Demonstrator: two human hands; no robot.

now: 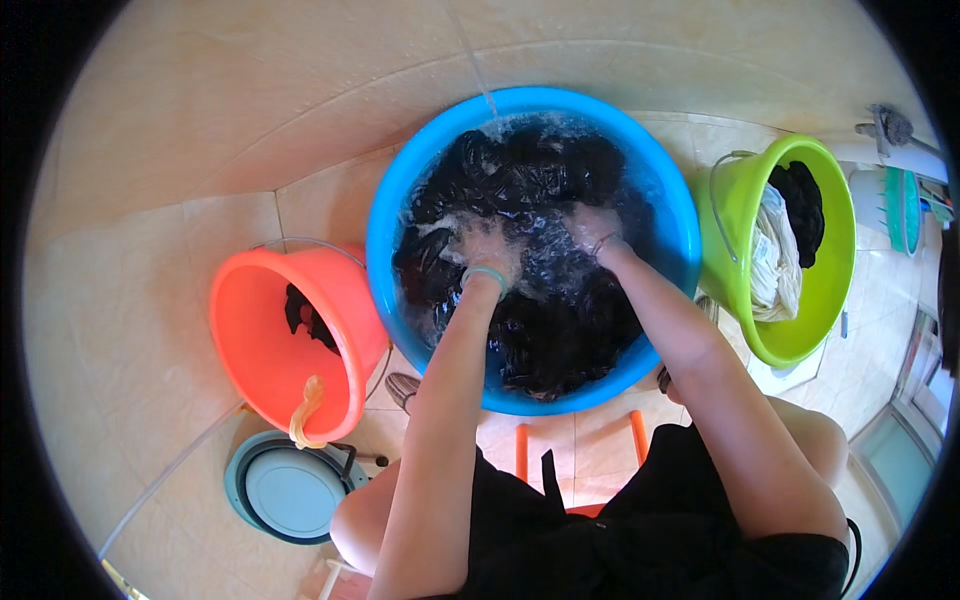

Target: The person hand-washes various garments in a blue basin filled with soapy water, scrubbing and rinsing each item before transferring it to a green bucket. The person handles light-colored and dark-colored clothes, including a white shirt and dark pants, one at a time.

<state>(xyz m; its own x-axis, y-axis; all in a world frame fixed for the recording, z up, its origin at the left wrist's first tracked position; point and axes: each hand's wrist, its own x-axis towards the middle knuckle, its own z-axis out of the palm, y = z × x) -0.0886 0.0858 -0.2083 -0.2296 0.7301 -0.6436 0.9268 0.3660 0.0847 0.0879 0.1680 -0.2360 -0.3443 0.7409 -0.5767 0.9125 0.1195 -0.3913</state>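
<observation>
A large blue basin (pixel 382 290) of foamy water stands before me, full of soaked black clothes (pixel 560 165). Into the middle of it reaches my left hand (pixel 487 246), with a pale green band at its wrist. My right hand (pixel 594 226) dips in a little farther to the right, a thin dark band on that wrist. Both hands are among the wet clothes. Splashing water and foam hide the fingers, so whether either one grips the cloth does not show.
Left of the basin, a coral-red bucket (pixel 245 340) leans, with dark cloth inside and a yellowish strip on its rim. A green bucket (pixel 830 290) on the right holds white and black clothes. Round grey-blue basins (pixel 292 490) lie at lower left. A tiled wall (pixel 330 90) rises behind.
</observation>
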